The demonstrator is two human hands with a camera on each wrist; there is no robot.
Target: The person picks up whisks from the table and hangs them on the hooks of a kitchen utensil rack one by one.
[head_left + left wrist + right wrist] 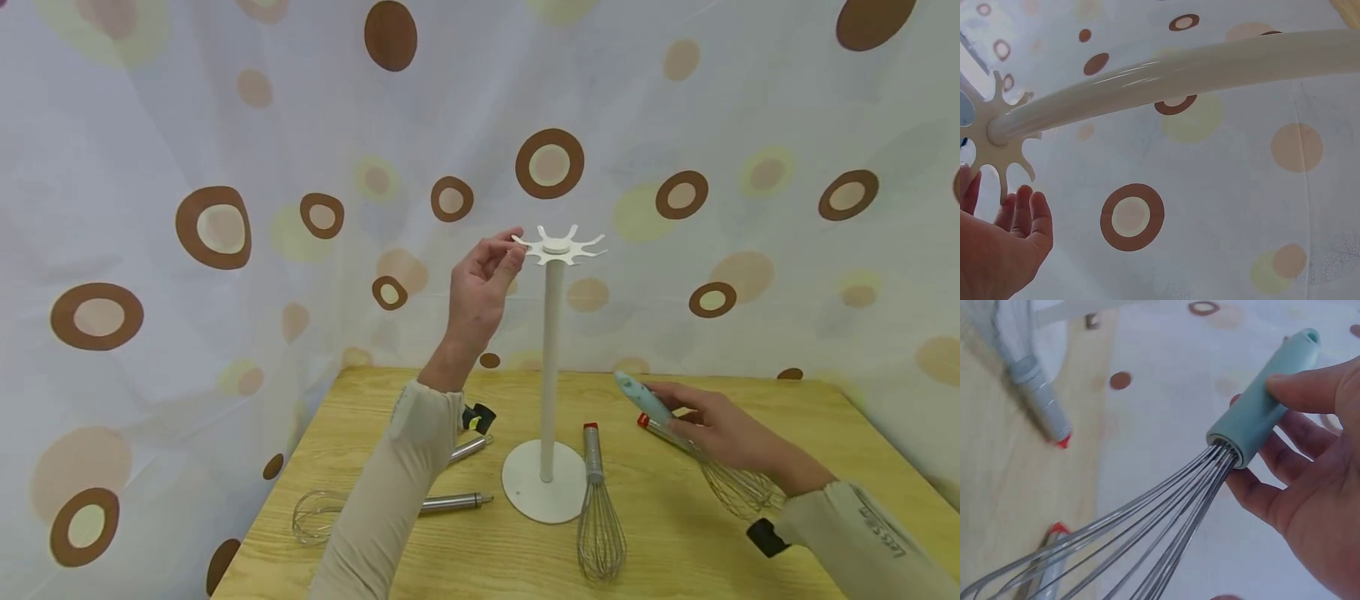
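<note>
A tall white utensil stand (552, 358), topped by a ring of hooked prongs, rises from a round base. My left hand (483, 279) is at its top, thumb and fingers pinching a prong on the left side. In the left wrist view, the stand's hooked top (991, 134) sits just above the fingertips. My right hand (720, 429) grips a whisk by its pale teal handle (1266, 397), raised over the table to the right of the stand. The handle slants up to the left, and the wires (1147, 519) spread down from it.
A red-tipped whisk (594, 467) lies beside the stand's base, and another red-tipped whisk (654, 426) lies below my right hand. Left of the base are a metal-handled whisk (453, 502) and another metal handle (471, 448), partly behind my left sleeve. A spotted curtain (480, 108) hangs behind the wooden table.
</note>
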